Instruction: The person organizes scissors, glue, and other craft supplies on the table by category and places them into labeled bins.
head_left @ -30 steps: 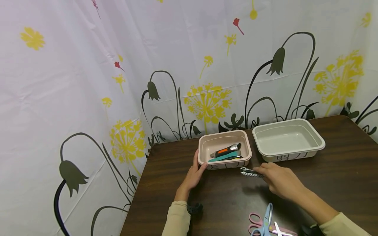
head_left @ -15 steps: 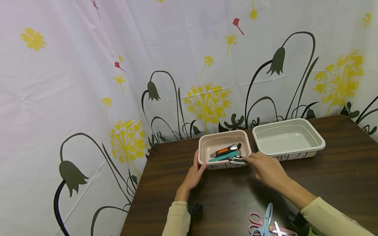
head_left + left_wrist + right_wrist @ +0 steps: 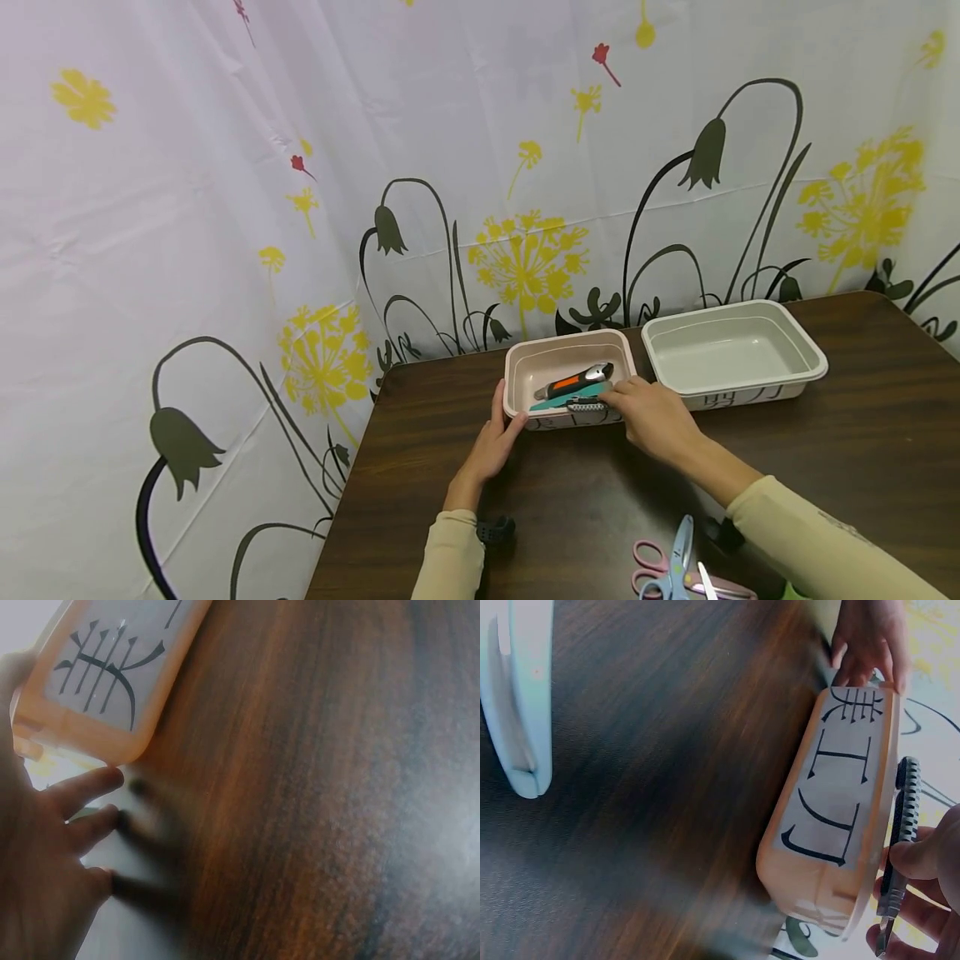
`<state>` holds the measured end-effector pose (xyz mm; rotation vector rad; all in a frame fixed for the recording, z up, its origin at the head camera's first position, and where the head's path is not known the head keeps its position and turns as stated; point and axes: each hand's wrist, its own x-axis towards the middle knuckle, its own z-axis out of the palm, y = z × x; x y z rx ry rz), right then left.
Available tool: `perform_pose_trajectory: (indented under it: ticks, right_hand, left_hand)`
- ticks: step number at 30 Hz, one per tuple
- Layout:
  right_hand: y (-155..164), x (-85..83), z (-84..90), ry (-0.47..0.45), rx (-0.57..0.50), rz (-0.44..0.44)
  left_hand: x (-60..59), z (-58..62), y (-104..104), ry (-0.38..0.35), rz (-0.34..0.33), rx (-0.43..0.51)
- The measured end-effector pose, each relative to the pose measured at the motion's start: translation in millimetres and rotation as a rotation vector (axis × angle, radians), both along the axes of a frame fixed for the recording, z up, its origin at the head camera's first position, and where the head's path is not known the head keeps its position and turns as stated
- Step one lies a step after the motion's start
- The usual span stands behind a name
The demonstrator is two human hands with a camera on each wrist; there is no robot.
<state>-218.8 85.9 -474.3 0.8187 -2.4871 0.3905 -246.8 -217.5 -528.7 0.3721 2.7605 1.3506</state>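
Note:
My right hand (image 3: 654, 418) pinches a black and silver utility knife (image 3: 906, 817) with a ribbed edge, between thumb and fingers. The knife is over the front rim of the pink box (image 3: 558, 342), low beside its opening in the right wrist view. Inside that box lie a black and orange utility knife (image 3: 576, 382) and a flat teal tool (image 3: 558, 402), partly covered by the held knife. At the box's left end, my left hand (image 3: 483, 457) touches the wall and front corner with extended fingers. Dark writing marks the label (image 3: 832, 776) on the box front.
Right of the pink box stands a pale grey-green box (image 3: 723, 358) with nothing in it. Near the front edge lie blue scissors (image 3: 678, 562) and pink scissors (image 3: 649, 557). A patterned curtain (image 3: 450, 167) hangs behind the brown table (image 3: 420, 400).
My right hand has carried the utility knife left and away from me, from in front of the pink box to over its front rim. The left hand stays at the box.

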Motion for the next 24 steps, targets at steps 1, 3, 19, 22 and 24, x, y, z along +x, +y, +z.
perform_pose_trajectory:
  ticks: [1, 3, 19, 22, 24]
  right_hand:
    - [-1, -0.9, 0.2, -0.006, 0.011, 0.000]
    - [-3, -2.3, 0.6, -0.018, 0.028, -0.002]
    - [-19, -17.9, -2.7, -0.067, 0.104, 0.000]
    - [-23, -18.9, -0.2, -0.093, 0.105, 0.000]
    - [-25, -20.1, 1.3, -0.123, 0.091, 0.003]
  left_hand:
    - [0.2, 0.5, 1, -0.001, -0.002, -0.001]
    - [0.4, 0.8, 1, 0.000, -0.005, -0.003]
    - [1.6, 2.5, 0, 0.002, 0.020, -0.017]
    - [1.7, 3.2, 1, 0.003, 0.016, -0.017]
    - [1.8, 4.0, 1, 0.004, 0.015, -0.017]
